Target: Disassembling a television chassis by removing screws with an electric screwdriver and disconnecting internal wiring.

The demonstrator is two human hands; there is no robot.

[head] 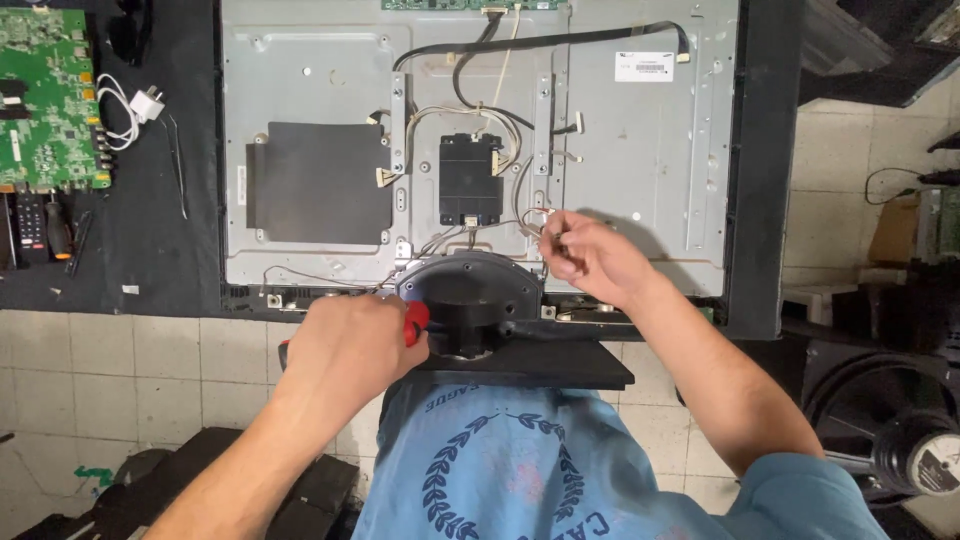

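An opened flat screen lies face down, its grey metal back panel (330, 80) bare. My left hand (350, 345) is closed around a red-handled tool (416, 320), held against the dark round stand mount (470, 290) at the panel's near edge. My right hand (585, 255) pinches a thin bundle of wires (535, 218) just right of the mount. A black rectangular module (470, 180) and a black pad (318, 182) sit on the panel above my hands. The stand's flat black base (560, 365) juts toward my lap.
A green circuit board (45, 100), a white plug with cable (140, 105), a remote (30, 220) and a screwdriver (60, 230) lie on the black mat at left. A black speaker (900, 440) stands on the tiled floor at right, cardboard behind it.
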